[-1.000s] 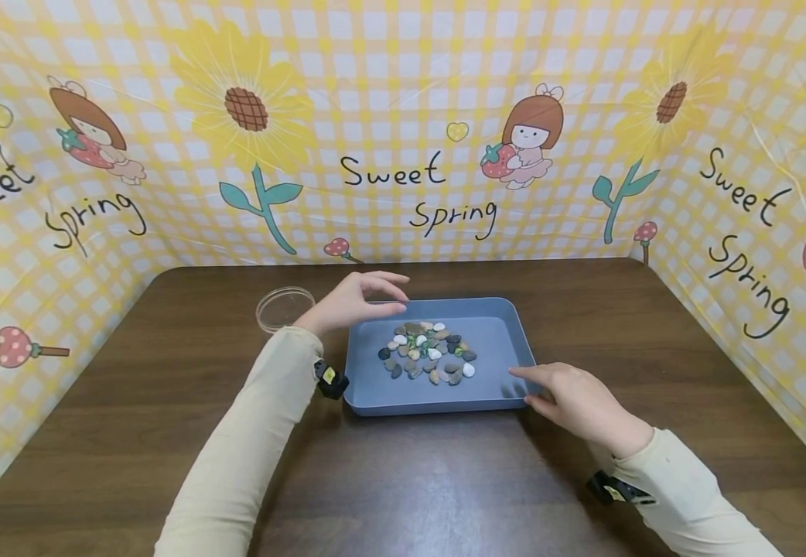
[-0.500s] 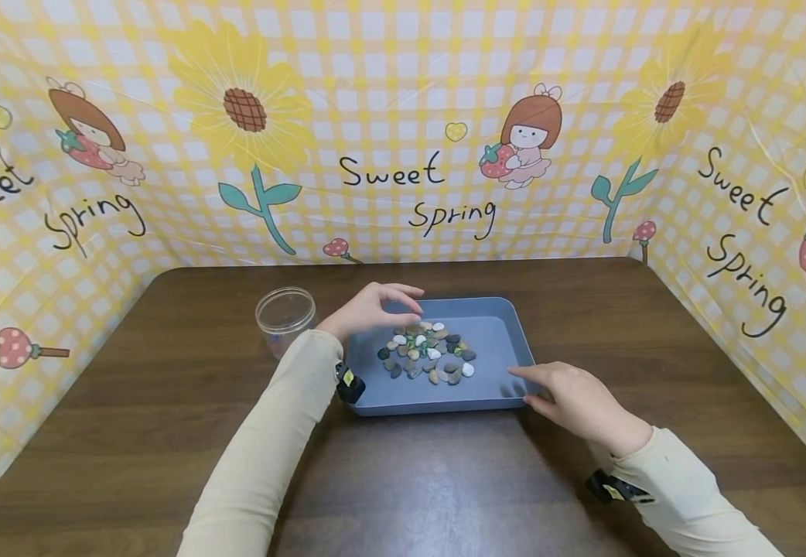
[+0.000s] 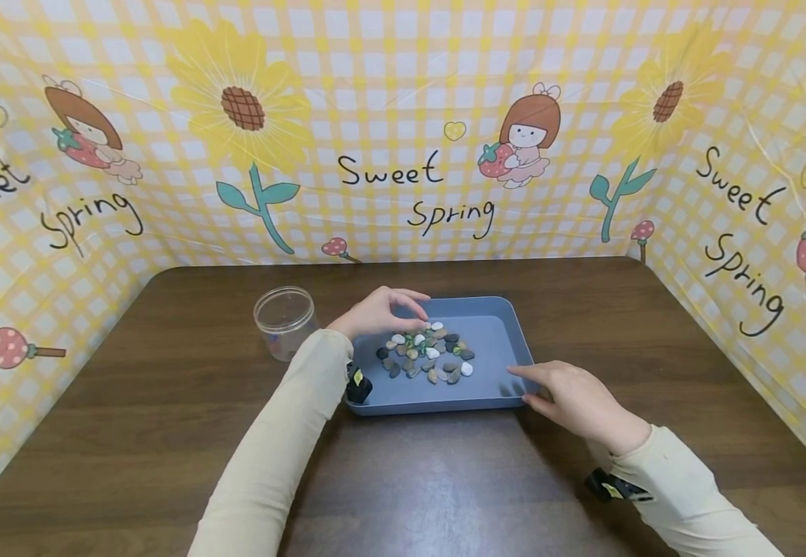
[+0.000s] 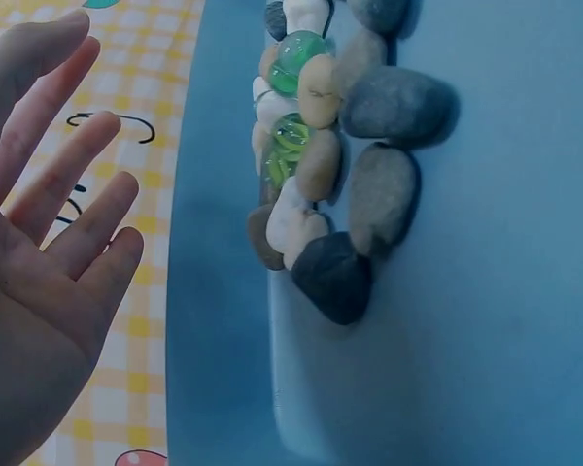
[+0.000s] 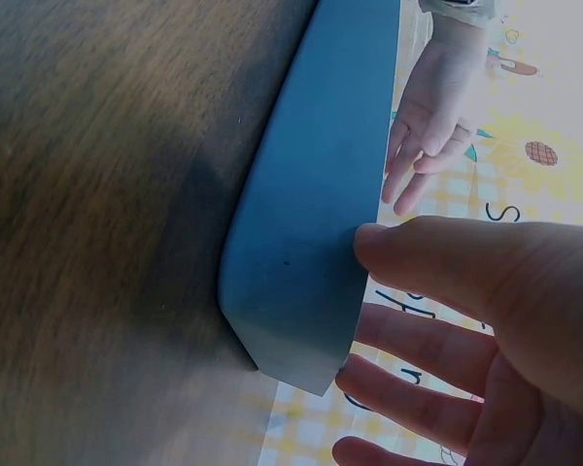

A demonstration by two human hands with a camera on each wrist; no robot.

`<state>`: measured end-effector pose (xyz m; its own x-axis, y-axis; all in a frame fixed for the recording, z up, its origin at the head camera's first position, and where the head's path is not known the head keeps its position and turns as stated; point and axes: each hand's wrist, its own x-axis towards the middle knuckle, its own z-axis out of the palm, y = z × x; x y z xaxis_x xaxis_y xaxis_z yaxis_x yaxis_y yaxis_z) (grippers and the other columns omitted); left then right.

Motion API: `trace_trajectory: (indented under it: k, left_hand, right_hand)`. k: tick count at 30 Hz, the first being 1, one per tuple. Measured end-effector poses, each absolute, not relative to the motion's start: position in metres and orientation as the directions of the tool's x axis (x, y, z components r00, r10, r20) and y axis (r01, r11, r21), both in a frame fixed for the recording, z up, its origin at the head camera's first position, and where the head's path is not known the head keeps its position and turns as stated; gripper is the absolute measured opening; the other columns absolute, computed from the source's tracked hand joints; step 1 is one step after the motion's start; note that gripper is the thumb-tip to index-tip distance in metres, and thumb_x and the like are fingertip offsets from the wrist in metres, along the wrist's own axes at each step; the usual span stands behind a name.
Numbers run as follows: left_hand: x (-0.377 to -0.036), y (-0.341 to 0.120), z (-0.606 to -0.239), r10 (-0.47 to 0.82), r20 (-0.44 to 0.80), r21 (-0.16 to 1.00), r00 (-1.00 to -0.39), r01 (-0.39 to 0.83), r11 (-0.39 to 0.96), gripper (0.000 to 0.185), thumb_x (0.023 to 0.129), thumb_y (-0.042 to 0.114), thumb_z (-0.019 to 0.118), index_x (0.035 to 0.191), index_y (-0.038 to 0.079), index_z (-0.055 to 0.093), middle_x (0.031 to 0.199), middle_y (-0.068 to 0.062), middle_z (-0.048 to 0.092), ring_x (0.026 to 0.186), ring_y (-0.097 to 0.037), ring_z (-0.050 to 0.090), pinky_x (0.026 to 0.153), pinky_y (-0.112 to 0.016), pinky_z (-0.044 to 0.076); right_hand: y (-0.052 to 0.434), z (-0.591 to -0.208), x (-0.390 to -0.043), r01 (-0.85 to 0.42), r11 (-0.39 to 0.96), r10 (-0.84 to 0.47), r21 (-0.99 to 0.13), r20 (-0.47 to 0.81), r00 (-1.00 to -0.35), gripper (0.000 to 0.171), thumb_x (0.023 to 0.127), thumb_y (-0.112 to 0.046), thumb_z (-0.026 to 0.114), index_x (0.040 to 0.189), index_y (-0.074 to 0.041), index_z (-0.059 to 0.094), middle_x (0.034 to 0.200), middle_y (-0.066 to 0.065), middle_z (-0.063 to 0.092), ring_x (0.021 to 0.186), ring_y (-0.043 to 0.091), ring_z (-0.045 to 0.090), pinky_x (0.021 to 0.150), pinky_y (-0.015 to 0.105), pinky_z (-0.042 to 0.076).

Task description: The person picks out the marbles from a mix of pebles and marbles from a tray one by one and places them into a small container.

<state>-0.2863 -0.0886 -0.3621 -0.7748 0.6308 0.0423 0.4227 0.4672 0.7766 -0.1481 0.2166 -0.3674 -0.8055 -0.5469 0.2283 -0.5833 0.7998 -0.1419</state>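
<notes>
Since a second ago the left hand [image 3: 382, 312] has slid rightward and down along the far rim, from above the tray's back-left corner to just over the far end of the pebbles, uncovering the clear jar; the right hand has not shifted. Largest first: the dark wooden surface [image 3: 166, 402] carries a blue tray [image 3: 496, 340] near its middle, fenced on three sides by a yellow checked backdrop [image 3: 403, 116] printed with sunflowers. The right hand [image 3: 570, 398] rests at the tray's near-right corner, fingers straight, thumb against the outer wall and the others reaching past the rim (the right wrist view shows this plainly), gripping nothing. The left hand is nearer the stones: its fingers [image 4: 73, 184] are spread and relaxed, empty, and the pile lies just below and to their right, toward the person. The clear jar [image 3: 283, 321] stands upright on the surface just left of the tray, beside the left forearm, well apart from the right hand. Smallest, the pebbles [image 3: 427, 354] lie in a loose heap in the tray's left-centre, running from far rim toward near rim: grey, tan, white, with green glass beads [image 4: 291, 146] among them. Nothing stands between the fingers and the pile.
</notes>
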Motion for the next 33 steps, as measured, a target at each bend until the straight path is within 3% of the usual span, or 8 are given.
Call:
trace_trajectory:
  k: [8, 22, 33]
  left_hand:
    - [-0.287, -0.087, -0.372, 0.666, 0.002, 0.765, -0.746, 0.43, 0.479, 0.02, 0.085, 0.016, 0.067, 0.101, 0.005, 0.072, 0.142, -0.012, 0.048, 0.137, -0.027, 0.037, 0.111, -0.049, 0.031]
    - [-0.287, -0.085, -0.386, 0.68, -0.056, 0.703, -0.731, 0.455, 0.547, 0.014, 0.082, 0.02, 0.071, 0.094, 0.013, 0.075, 0.146, -0.007, 0.043, 0.14, -0.028, 0.031, 0.113, -0.049, 0.028]
    - [-0.284, -0.083, -0.383, 0.668, -0.122, 0.644, -0.734, 0.454, 0.616, 0.015, 0.081, 0.017, 0.072, 0.095, 0.013, 0.075, 0.148, -0.005, 0.041, 0.142, -0.028, 0.028, 0.113, -0.046, 0.029]
  right_hand:
    - [0.216, -0.367, -0.148, -0.585, 0.798, -0.549, -0.146, 0.226, -0.805, 0.041, 0.08, -0.012, 0.071, 0.12, -0.009, 0.064, 0.107, 0.009, 0.071, 0.095, 0.022, 0.067, 0.075, 0.037, 0.054]
    - [0.216, -0.366, -0.147, -0.579, 0.801, -0.545, -0.15, 0.218, -0.81, 0.041, 0.08, -0.013, 0.071, 0.12, -0.009, 0.063, 0.106, 0.008, 0.071, 0.093, 0.021, 0.067, 0.074, 0.036, 0.054]
    - [0.216, -0.367, -0.147, -0.58, 0.801, -0.543, -0.147, 0.231, -0.808, 0.041, 0.08, -0.013, 0.071, 0.119, -0.009, 0.064, 0.105, 0.008, 0.071, 0.093, 0.02, 0.067, 0.074, 0.036, 0.054]
